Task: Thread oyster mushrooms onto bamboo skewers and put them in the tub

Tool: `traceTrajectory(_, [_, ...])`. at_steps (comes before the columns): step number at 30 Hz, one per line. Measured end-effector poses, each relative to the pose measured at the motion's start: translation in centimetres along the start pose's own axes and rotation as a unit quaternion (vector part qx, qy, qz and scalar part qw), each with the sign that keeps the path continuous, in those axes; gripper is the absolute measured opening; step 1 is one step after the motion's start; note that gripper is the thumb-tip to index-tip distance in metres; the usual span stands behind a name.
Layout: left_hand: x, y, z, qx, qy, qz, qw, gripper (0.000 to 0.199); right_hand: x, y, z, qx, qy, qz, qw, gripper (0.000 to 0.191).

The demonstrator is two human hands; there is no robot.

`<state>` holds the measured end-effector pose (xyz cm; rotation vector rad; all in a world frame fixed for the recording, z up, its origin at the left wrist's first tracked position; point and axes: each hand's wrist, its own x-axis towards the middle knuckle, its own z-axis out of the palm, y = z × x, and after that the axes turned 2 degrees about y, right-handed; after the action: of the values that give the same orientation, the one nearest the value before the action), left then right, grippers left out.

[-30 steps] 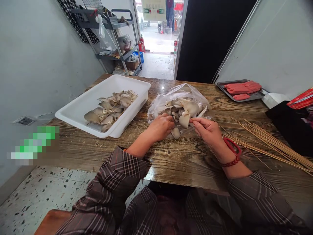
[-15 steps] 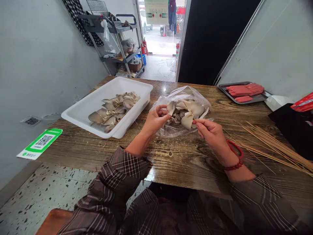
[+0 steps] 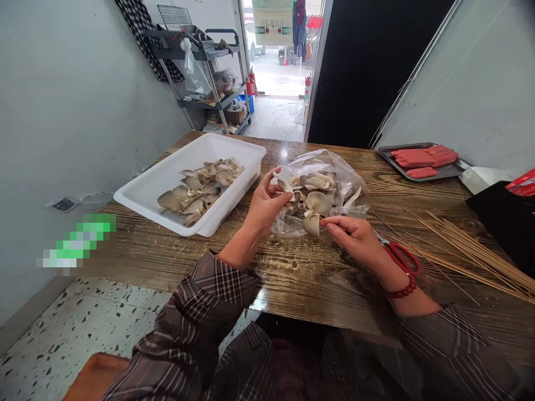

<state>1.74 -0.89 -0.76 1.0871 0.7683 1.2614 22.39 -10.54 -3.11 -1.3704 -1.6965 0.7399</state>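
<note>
Between the thumb and fingers of my left hand [image 3: 267, 201] is a pale oyster mushroom piece [image 3: 285, 185], held above the near left side of a clear plastic bag [image 3: 353, 167]. My right hand [image 3: 355, 236] pinches a thin wooden skewer [image 3: 322, 220], most of it hidden by the fingers and mushrooms. Grey-brown oyster mushrooms [image 3: 313, 214] are on that skewer, in front of the bag. More loose mushrooms [image 3: 320, 181] lie inside the open bag. To the left, a white plastic tub [image 3: 137, 192] holds several mushroom skewers [image 3: 192, 189].
Red-handled scissors [image 3: 403, 257] lie beside my right wrist. Many bare skewers [image 3: 468, 242] spread over the wooden table [image 3: 267, 278] at right. A dark tray [image 3: 388, 156] of pink sausage-like pieces [image 3: 426, 156] and a black holder [image 3: 501, 214] stand farther right.
My right hand has shifted a little left and nearer with the mushroom skewer. My left hand has raised and turned its mushroom piece. The scissors show more fully.
</note>
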Motion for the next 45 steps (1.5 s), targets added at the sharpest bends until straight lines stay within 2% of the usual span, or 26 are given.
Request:
traceTrajectory(5, [-0.2,0.5,0.1,-0.019,-0.017,-0.014,1.0,0.046,0.1,0.2,0.0,-0.012,0.005,-0.005,1.0,0.034])
traceTrajectory(8, [-0.2,0.6,0.0,-0.019,-0.023,-0.026,0.999,0.037,0.0,0.2,-0.1,-0.018,0.01,-0.006,1.0,0.033])
traceTrajectory(16, [-0.3,0.7,0.0,-0.015,-0.026,-0.033,0.999,0.044,0.0,0.3,0.0,0.001,0.017,0.0,1.0,0.031])
traceTrajectory(23, [-0.4,0.6,0.2,-0.02,-0.017,-0.061,0.998,0.037,0.4,0.5,0.1,0.159,0.119,0.061,0.978,0.032])
traceTrajectory(27, [-0.3,0.6,0.2,-0.051,0.002,-0.071,0.996,0.035,0.3,0.1,-0.1,0.181,0.126,0.056,0.974,0.029])
traceTrajectory(30, [-0.2,0.7,0.2,-0.072,0.026,-0.068,0.995,0.035,0.0,0.0,-0.1,0.144,0.1,0.039,0.984,0.03])
traceTrajectory(36, [-0.2,0.9,0.1,-0.101,0.054,-0.063,0.991,0.033,-0.4,-0.8,0.2,-0.023,0.027,-0.02,0.999,0.03])
traceTrajectory(45, [-0.5,0.6,0.4,-0.085,0.016,-0.113,0.99,0.029,-0.2,-0.7,0.2,-0.053,0.05,-0.029,0.997,0.031])
